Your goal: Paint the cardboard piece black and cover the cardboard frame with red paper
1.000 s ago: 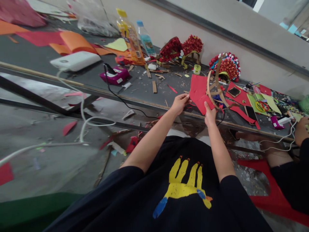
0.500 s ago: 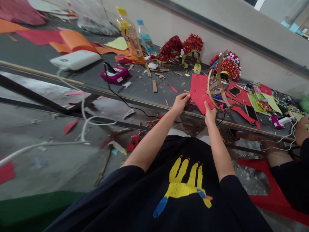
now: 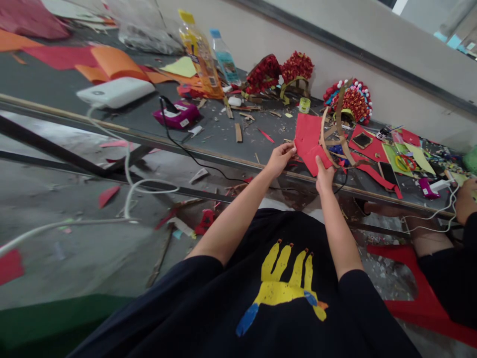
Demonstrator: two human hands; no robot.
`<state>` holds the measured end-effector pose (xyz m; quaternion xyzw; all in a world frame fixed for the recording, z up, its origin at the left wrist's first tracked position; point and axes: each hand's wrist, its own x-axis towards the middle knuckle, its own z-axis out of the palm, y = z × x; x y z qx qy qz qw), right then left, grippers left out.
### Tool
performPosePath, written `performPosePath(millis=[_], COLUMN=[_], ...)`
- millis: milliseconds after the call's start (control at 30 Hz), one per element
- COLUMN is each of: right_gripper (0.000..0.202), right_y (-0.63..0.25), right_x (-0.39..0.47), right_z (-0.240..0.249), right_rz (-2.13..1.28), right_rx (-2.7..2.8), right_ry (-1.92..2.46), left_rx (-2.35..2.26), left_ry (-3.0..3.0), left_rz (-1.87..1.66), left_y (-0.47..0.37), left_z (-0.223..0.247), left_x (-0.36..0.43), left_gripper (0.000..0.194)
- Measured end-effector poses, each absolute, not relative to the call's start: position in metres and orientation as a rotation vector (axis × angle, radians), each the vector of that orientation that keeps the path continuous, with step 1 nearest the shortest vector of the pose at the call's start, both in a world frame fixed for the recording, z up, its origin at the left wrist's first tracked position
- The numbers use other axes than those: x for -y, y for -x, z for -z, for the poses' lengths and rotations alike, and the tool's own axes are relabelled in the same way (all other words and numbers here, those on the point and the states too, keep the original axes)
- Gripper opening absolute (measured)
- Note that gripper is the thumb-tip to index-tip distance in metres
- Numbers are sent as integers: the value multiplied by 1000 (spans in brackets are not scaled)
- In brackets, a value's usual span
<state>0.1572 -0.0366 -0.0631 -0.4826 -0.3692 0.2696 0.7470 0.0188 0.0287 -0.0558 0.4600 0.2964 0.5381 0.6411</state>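
A red sheet (image 3: 307, 139) is held over the table's front edge, its lower right part folded or overlapped. My left hand (image 3: 282, 156) pinches its left edge between thumb and fingers. From below, my right hand (image 3: 325, 175) grips the lower right part, thumb on top. Just right of the sheet stands a frame of curved brown strips (image 3: 340, 119), close to it or touching; which one I cannot tell. Behind the sheet is a small yellow-green jar (image 3: 304, 105).
The dark table (image 3: 219, 136) bears two bottles, a white power bank (image 3: 116, 92), a purple adapter (image 3: 176, 115), scraps and decorated red pieces (image 3: 297, 67). Black and white cables hang past its edge. At the right, a person's hand (image 3: 466, 199) is near the table edge.
My left hand's fingers have shifted very slightly on the sheet's left edge. My right hand keeps its grip, and the sheet has hardly moved.
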Motion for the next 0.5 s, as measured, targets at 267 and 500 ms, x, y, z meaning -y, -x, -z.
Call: performPosePath(millis=[267, 500], right_gripper=[61, 57], right_y=[-158, -158], right_x=[36, 39], right_z=[63, 62], right_rz=[-588, -574], right_rx=[837, 927], right_ry=[1067, 1066], left_rx=[-637, -656], left_ry=[-1051, -992], left_rz=[-1213, -1225], left_y=[-18, -18], left_z=[55, 51], left_x=[-27, -26], left_gripper=[31, 21])
